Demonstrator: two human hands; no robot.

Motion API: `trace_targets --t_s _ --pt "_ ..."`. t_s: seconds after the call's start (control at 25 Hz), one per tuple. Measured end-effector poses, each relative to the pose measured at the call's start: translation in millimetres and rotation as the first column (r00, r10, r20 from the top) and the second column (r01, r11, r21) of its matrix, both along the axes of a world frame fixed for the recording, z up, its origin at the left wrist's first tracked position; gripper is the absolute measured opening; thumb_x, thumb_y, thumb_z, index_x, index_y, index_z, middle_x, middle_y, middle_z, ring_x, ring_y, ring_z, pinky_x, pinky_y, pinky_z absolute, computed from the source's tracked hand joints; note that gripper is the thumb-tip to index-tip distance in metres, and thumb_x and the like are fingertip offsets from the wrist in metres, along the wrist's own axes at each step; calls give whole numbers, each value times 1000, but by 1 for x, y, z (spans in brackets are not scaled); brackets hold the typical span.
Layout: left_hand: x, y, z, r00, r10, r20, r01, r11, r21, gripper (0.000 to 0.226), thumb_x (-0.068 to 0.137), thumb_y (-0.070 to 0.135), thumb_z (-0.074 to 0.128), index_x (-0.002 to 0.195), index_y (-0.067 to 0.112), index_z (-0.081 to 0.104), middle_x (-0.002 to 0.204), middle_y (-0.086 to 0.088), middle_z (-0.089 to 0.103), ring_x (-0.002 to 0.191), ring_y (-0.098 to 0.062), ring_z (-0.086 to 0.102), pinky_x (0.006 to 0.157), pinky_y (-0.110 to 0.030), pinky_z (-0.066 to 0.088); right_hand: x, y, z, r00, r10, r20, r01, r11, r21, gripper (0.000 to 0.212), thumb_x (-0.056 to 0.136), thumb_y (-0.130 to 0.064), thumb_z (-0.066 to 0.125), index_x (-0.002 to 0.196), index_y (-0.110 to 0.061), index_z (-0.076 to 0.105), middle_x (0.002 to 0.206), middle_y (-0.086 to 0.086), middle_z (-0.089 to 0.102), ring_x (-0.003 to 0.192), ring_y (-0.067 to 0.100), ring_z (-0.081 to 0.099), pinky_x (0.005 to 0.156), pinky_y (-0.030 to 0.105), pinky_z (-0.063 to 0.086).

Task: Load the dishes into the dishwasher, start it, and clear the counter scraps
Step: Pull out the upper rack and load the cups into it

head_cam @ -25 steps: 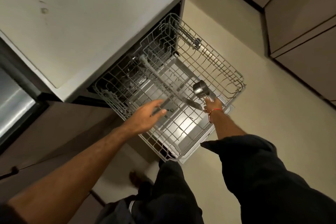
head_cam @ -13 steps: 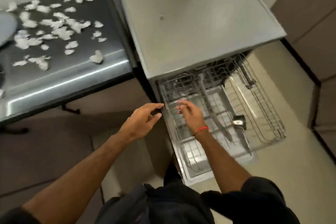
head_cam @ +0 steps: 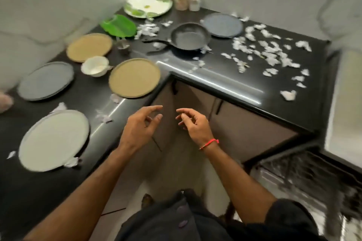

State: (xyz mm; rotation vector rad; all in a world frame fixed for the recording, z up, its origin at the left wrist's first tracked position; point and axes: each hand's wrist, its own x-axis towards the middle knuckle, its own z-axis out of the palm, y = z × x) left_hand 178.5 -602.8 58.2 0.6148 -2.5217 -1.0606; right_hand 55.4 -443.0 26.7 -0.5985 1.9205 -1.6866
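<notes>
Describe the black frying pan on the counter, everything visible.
The black frying pan sits upright on the dark counter, near the back, between the white leaf-patterned plate and the blue-grey plate. It looks like dull dark metal or non-stick, round and shallow, with a greyish film or residue inside; no food visible. Its long straight handle points left toward the green leaf-shaped dish. White paper scraps lie around it, some by the rim and handle. Neither hand touches it.

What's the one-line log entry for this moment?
left hand open, empty | right hand open, empty | plates, pan, cup on counter | scraps uncleared | rack out
</notes>
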Motion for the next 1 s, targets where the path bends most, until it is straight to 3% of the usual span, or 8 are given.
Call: trace_targets --t_s 0.12,0.24,0.44,0.56,0.72,0.8,0.88,1.0 --pt "53 -74 3 986 166 -19 -165 985 40 28 95 32 67 123 32 68 115 21 66 81 -3 65 74 -19 54 34 -100 15 990 141 2 -141 990 -1 22 98 -5 54 108 -16 70 88 5 73 71 6 66 67 16 49" --pt "107 -140 13 943 327 -68 -322 944 66 26 95 32 66 121 32 69 114 21 68 85 -2 65 77 -17 51 69 -196 30 964 264 -8 -265 964 -7 22 98 -4 54 107 -16 70 90 7 73 73 11 67 69 23 51" --pt "172 -222 17 772 624 -120 -609 781 138 19 96 26 65 114 30 70 113 18 69 86 -1 66 76 -20 54 116 -310 46 885 462 -54 -462 887 15 21 99 -6 54 110 -17 69 91 3 72 76 14 68 69 28 56" --pt "197 -254 12 651 758 -41 -747 649 141 30 96 24 66 125 29 65 124 11 64 86 1 63 75 -11 50 133 -363 47 813 577 -77 -578 816 20 20 98 -7 54 108 -18 69 89 0 72 74 14 68 64 28 54" --pt "226 -289 13 523 841 139 -850 502 162 51 92 25 70 141 24 54 138 -2 51 78 -3 65 82 -23 50 151 -425 50 708 700 -93 -696 714 76 23 97 -5 54 111 -17 68 98 3 72 81 16 68 64 20 53" --pt "240 -299 16 458 881 116 -886 442 137 51 92 24 70 140 22 54 139 -6 52 75 -7 66 81 -24 49 160 -459 53 613 770 -177 -758 636 143 27 95 -2 55 118 -10 67 107 4 68 93 16 65 73 20 55" --pt "248 -301 16 410 908 86 -909 398 126 50 92 23 71 139 22 55 137 -5 53 74 -9 67 81 -25 51 167 -499 50 478 814 -331 -779 567 269 37 92 -1 57 129 -7 61 119 12 64 109 20 60 92 27 50" --pt "254 -293 10 335 940 61 -934 323 152 49 92 23 71 138 23 56 135 -2 53 74 -8 68 80 -29 57 185 -562 45 280 874 -396 -752 456 475 68 89 -5 59 152 -14 34 137 22 49 127 35 47 109 40 38"
